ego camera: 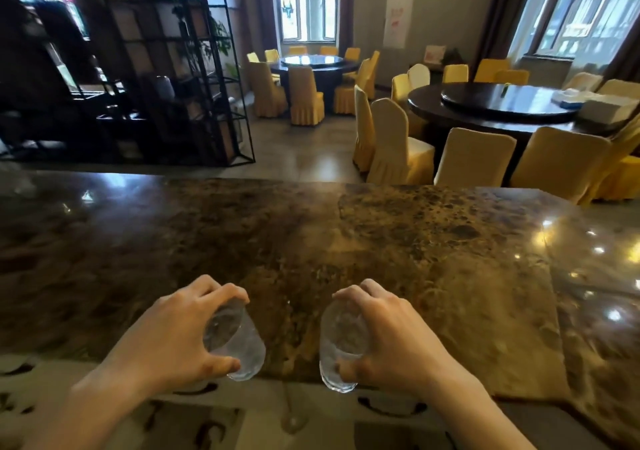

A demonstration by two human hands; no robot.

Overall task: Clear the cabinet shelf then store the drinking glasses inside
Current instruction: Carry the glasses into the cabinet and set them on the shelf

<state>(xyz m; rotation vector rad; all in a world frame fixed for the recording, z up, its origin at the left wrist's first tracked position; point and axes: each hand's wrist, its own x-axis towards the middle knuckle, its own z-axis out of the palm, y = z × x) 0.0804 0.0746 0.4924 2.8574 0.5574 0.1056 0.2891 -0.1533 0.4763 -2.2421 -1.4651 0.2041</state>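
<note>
2 clear drinking glasses are held over the near edge of a brown marble counter [381, 241], 1 in each hand. The left glass [235, 342] sits inside the curl of the left hand [173, 338]: the fingers wrap over its far side near the rim, and the thumb presses its near side toward the base. The glass tilts, its base pointing down and toward the person. The right glass [337, 349] is gripped the same way by the right hand [388, 335], fingers curved over the top and thumb pressed against the lower wall. Both grips are closed around the glass, fingers close together, not spread. Whether either glass touches the counter cannot be told. The glasses are near each other but apart. No label or writing can be read on them.
</note>
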